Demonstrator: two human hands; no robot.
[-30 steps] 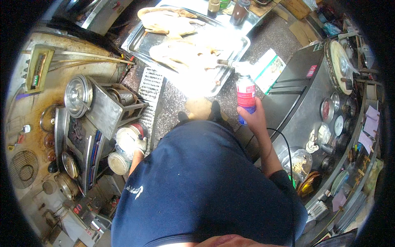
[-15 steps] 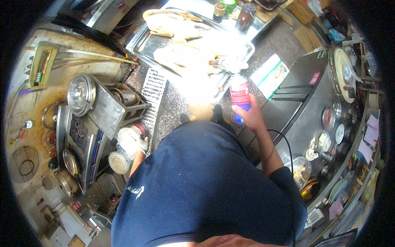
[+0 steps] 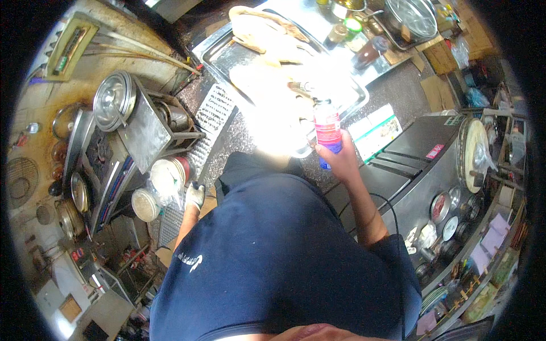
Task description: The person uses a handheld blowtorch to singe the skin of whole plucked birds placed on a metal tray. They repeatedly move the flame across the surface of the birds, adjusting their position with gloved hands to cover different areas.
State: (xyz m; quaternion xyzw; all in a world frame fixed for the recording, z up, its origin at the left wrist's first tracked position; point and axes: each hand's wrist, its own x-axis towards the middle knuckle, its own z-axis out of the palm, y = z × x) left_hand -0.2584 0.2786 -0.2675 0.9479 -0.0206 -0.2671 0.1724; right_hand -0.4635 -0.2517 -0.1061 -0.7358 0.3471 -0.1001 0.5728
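Observation:
My right hand [image 3: 341, 159] is wrapped round a red, white and blue gas canister [image 3: 327, 129] with a metal torch head [image 3: 300, 88] on top. The torch head points left over a metal tray [image 3: 215, 58], where pale plucked birds lie, one bird [image 3: 266, 29] at the far side and another [image 3: 250, 77] nearer. Strong glare washes out the nearer bird and the tray's middle, so any flame is hidden. My left hand [image 3: 195, 197], in a whitish glove, hangs at my left side beside a pale round tub [image 3: 168, 173]. Its fingers are curled at something small and dark.
A steel stand [image 3: 149, 122] with a round lid [image 3: 114, 101] and stove gear stand on the left. Sauce bottles [image 3: 371, 51] and a pot [image 3: 414, 20] sit beyond the tray. To the right runs a steel counter [image 3: 424, 165] with a round board [image 3: 473, 149] and bowls. A cable [image 3: 392, 206] hangs beside my right arm.
The view has turned, and the tray with its birds now appears farther right. The canister stays in my right hand. My left hand now shows to the right of the pale tub rather than over it.

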